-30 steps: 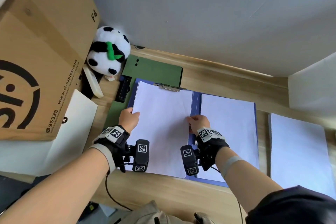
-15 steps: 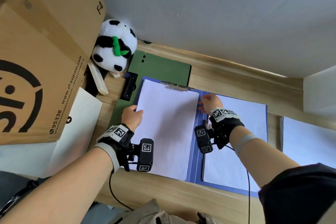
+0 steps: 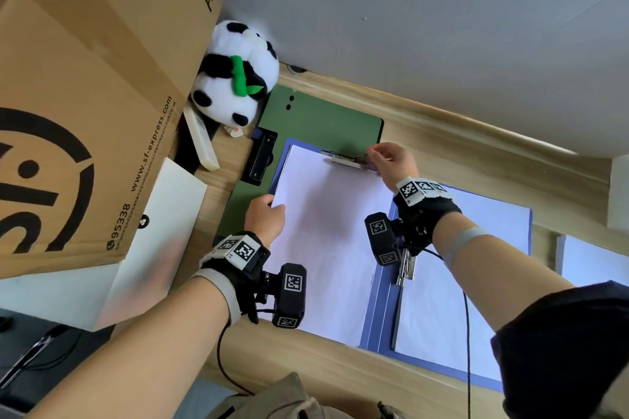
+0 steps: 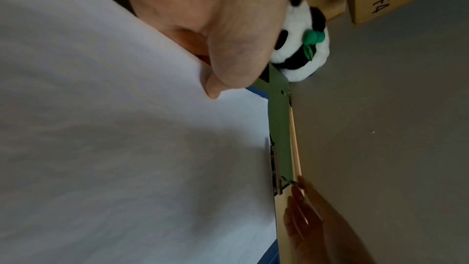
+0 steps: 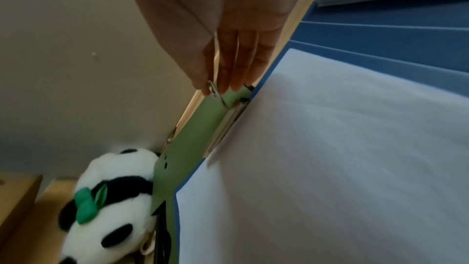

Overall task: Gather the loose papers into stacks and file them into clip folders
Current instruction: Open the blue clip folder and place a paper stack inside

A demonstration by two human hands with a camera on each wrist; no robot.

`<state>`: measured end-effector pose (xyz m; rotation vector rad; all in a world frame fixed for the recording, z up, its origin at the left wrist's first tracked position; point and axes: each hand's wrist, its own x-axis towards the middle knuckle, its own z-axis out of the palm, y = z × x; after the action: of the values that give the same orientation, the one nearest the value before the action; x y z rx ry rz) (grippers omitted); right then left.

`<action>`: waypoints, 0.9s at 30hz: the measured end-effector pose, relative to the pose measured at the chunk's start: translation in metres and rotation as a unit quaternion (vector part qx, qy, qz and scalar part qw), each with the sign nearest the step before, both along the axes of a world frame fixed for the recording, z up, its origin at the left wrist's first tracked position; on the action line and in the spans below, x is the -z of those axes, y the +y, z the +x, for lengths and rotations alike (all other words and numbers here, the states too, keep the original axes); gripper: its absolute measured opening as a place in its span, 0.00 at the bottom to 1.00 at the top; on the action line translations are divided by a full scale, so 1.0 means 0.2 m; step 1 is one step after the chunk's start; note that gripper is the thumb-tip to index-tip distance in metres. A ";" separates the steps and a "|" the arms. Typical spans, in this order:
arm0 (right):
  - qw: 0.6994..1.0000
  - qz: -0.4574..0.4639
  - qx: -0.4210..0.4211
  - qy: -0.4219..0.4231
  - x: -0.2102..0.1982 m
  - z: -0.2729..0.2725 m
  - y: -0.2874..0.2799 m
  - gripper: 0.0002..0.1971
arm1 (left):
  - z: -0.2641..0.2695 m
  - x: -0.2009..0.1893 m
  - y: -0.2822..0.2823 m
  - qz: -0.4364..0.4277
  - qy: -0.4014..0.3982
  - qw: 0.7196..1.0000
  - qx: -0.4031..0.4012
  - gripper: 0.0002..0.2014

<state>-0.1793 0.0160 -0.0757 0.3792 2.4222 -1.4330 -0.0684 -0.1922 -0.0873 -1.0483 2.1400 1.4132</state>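
A blue clip folder (image 3: 380, 313) lies open on the wooden desk. One white paper stack (image 3: 326, 248) lies on its left half and another (image 3: 456, 316) on its right half. My left hand (image 3: 272, 207) grips the left stack's left edge, thumb on top (image 4: 215, 79). My right hand (image 3: 373, 154) is at the folder's top edge and pinches the lever of the metal clip (image 3: 347, 160) between thumb and fingers (image 5: 223, 79). The clip's bar (image 5: 225, 125) runs along the top edge of the stack (image 5: 330, 168).
A green folder (image 3: 320, 116) lies under the blue one toward the wall. A plush panda (image 3: 235, 78) and a large cardboard box (image 3: 85, 78) stand at the left. More white paper (image 3: 592, 262) lies at the far right. A grey wall runs close behind the desk.
My right hand has moved from the folder's spine up to the clip at the top and taken its lever. My left hand has stayed on the stack's left edge.
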 end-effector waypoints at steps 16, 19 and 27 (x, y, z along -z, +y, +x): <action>0.964 0.095 -0.158 -0.192 -0.10 -0.24 -0.29 0.16 | -0.01 0.03 -0.01 0.001 -0.034 0.999 0.008 0.20; 0.976 0.027 -0.089 -0.199 -0.02 -0.23 -0.32 0.11 | -0.01 0.04 -0.01 0.003 -0.031 0.999 0.012 0.20; 0.971 0.195 -0.119 -0.075 0.00 -0.14 -0.30 0.18 | -0.01 0.04 -0.01 0.005 -0.019 1.000 0.002 0.19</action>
<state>-0.2065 -0.0432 -0.0757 0.2584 2.5155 -0.7986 -0.0698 -0.1941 -0.0948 -1.0571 2.1047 1.3901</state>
